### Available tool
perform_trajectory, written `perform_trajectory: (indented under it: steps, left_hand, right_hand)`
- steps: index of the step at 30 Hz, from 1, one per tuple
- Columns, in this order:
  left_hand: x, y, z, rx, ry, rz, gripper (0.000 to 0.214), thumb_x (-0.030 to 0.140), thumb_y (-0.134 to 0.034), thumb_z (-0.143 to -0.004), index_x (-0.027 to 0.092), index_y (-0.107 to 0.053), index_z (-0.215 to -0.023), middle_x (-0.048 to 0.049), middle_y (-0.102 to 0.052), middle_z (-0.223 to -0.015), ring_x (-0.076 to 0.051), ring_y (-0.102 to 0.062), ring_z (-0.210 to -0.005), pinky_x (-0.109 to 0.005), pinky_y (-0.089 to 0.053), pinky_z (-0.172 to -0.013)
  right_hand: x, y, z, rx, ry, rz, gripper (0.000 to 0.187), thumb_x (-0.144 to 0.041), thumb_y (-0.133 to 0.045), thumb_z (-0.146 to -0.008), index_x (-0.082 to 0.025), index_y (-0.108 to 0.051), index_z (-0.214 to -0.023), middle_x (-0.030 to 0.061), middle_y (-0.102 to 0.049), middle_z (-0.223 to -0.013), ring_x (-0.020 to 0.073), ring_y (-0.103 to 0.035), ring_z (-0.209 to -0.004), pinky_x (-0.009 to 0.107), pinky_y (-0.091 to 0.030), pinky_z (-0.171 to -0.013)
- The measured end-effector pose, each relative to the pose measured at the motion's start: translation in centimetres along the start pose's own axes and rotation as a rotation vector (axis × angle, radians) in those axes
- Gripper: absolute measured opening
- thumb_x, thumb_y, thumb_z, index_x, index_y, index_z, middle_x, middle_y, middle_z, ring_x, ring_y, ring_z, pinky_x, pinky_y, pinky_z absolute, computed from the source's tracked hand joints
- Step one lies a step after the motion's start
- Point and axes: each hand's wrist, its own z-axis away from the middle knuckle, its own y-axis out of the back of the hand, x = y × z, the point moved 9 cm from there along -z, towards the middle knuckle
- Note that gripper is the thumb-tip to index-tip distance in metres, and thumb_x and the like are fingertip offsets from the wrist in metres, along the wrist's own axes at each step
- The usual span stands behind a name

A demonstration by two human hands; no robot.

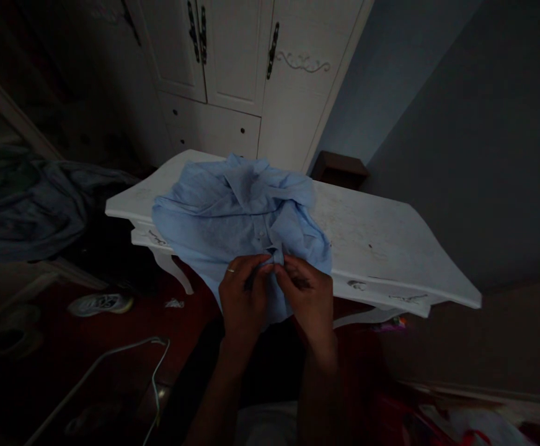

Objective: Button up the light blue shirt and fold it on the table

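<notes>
A light blue button-up shirt (204,217) lies spread over a white table (372,229), with its lower part hanging over the front edge. My left hand (246,291) pinches the shirt's front placket from the left; a ring is on one finger. From the right, my right hand (307,291) grips the same strip of cloth, its fingertips close to those of the left. Above the fingers a small button shows on the placket. Whether a button lies between the fingertips is hidden.
Behind the table stands a white wardrobe (235,62) with dark handles. A brown box (341,168) is by the wall. Dark clothes (23,210) hang at the left. On the red floor are a shoe (100,304) and a thin white hanger-like frame (106,356).
</notes>
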Motion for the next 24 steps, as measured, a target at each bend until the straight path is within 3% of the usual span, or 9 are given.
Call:
perform_trajectory:
  steps: [5, 11, 16, 24]
  left_hand:
    - [1.1, -0.3, 0.1, -0.003, -0.057, -0.019, 0.014, 0.023, -0.059, -0.088, 0.022, -0.070, -0.097, -0.0022, -0.070, -0.092, -0.017, -0.064, -0.088, -0.030, -0.050, -0.080]
    - [0.9, -0.7, 0.1, 0.002, -0.046, -0.046, 0.012, 0.021, -0.058, -0.088, 0.022, -0.069, -0.093, -0.0017, -0.069, -0.090, -0.017, -0.062, -0.088, -0.030, -0.049, -0.080]
    - [0.7, -1.2, -0.1, -0.011, -0.043, -0.084, 0.012, 0.020, -0.058, -0.087, 0.022, -0.069, -0.090, -0.0020, -0.069, -0.089, -0.018, -0.063, -0.088, -0.032, -0.048, -0.081]
    - [-0.1, -1.9, -0.5, -0.073, -0.018, -0.008, 0.013, 0.022, -0.056, -0.090, 0.020, -0.067, -0.095, -0.0017, -0.069, -0.091, -0.017, -0.062, -0.089, -0.030, -0.048, -0.080]
  right_hand:
    - [-0.4, 1.1, 0.3, 0.137, 0.064, 0.046, 0.019, -0.035, -0.066, -0.084, -0.023, -0.073, -0.096, 0.0023, -0.073, -0.082, 0.0134, -0.065, -0.062, 0.025, -0.054, -0.059]
    - [-0.8, -0.1, 0.1, 0.000, 0.077, 0.142, 0.017, -0.028, -0.059, -0.087, -0.019, -0.070, -0.079, -0.0019, -0.063, -0.063, 0.0096, -0.055, -0.054, 0.021, -0.043, -0.053]
    - [-1.0, 0.0, -0.1, 0.025, 0.066, 0.197, 0.021, -0.022, -0.057, -0.084, -0.017, -0.063, -0.064, -0.0051, -0.051, -0.054, 0.0067, -0.044, -0.048, 0.020, -0.034, -0.050]
    - [1.6, -0.4, -0.3, -0.082, -0.093, -0.096, 0.020, -0.032, -0.057, -0.087, -0.019, -0.070, -0.078, -0.0033, -0.057, -0.063, 0.0091, -0.049, -0.056, 0.020, -0.038, -0.052]
